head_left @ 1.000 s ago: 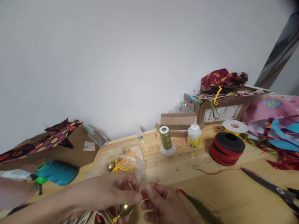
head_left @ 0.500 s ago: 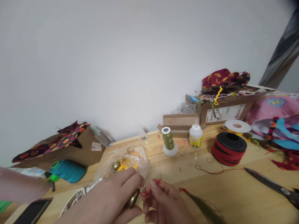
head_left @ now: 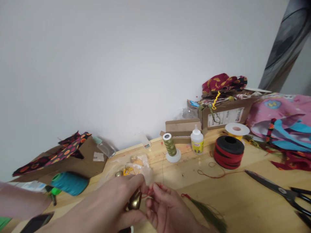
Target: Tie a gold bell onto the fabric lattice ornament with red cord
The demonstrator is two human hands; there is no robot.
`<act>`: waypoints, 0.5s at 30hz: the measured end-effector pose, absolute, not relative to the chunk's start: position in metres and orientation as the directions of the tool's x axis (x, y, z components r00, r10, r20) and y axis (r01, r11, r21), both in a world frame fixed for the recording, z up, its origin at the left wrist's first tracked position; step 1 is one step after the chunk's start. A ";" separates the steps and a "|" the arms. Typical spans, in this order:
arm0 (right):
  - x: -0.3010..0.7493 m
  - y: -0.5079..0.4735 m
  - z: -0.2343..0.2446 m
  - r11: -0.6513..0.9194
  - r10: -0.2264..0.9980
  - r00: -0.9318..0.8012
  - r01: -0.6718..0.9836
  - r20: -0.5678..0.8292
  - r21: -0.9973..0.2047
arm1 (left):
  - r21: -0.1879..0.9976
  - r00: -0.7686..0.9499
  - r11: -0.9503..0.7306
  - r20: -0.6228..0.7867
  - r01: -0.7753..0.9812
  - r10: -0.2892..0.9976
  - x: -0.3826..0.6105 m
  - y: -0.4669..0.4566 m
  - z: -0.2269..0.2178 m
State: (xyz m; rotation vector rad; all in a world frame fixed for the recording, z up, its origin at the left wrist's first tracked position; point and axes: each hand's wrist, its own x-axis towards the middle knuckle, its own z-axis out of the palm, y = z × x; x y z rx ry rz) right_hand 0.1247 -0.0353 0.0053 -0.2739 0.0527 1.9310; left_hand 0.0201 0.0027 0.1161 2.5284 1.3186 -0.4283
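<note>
Left grip (head_left: 113, 198) holds bell (head_left: 135, 201); bottle label (head_left: 197, 146) is blurred.

One head-worn view, facing forward and down.
I look across the pale wooden counter (head_left: 235, 197), bare left grip (head_left: 116, 194) and bare right grip (head_left: 167, 207) close at bottom, plain grey-white wall (head_left: 121, 64) behind.

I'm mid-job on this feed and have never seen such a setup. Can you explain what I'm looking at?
There is no machine here: you see a person's bare hands, through one camera worn on the head, looking forward and down. The left hand holds a shiny gold-coloured piece; the right hand pinches red cord. On the wooden table lie a green tassel and scissors. Behind stand an olive thread spool, a glue-type bottle and a red-and-black spool.
</note>
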 end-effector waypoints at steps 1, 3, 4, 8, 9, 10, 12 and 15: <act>0.126 -0.035 0.007 -0.362 0.917 -0.337 -0.927 -0.215 -0.094 | 0.062 0.526 -0.550 -0.400 0.833 0.750 0.021 0.003 0.117; 0.127 -0.036 0.009 -0.356 0.921 -0.329 -0.928 -0.209 -0.108 | 0.043 0.509 -0.542 -0.413 0.839 0.755 0.020 0.003 0.117; 0.127 -0.036 0.011 -0.353 0.923 -0.325 -0.928 -0.206 -0.120 | 0.040 0.505 -0.539 -0.414 0.841 0.757 0.019 0.002 0.117; 0.128 -0.036 0.012 -0.344 0.930 -0.306 -0.920 -0.202 -0.189 | 0.057 0.504 -0.531 -0.418 0.845 0.756 0.015 -0.002 0.117; 0.128 -0.036 0.012 -0.343 0.931 -0.302 -0.916 -0.207 -0.208 | 0.058 0.499 -0.527 -0.422 0.848 0.757 0.014 -0.002 0.117; 0.127 -0.036 0.011 -0.344 0.931 -0.298 -0.910 -0.210 -0.232 | 0.060 0.498 -0.525 -0.425 0.849 0.756 0.015 -0.003 0.117; 0.126 -0.035 0.008 -0.346 0.933 -0.294 -0.892 -0.207 -0.291 | 0.057 0.493 -0.522 -0.428 0.851 0.758 0.017 -0.004 0.118; 0.124 -0.034 0.005 -0.297 0.954 -0.242 -0.831 -0.176 -0.470 | 0.036 0.474 -0.513 -0.440 0.858 0.762 0.023 -0.005 0.121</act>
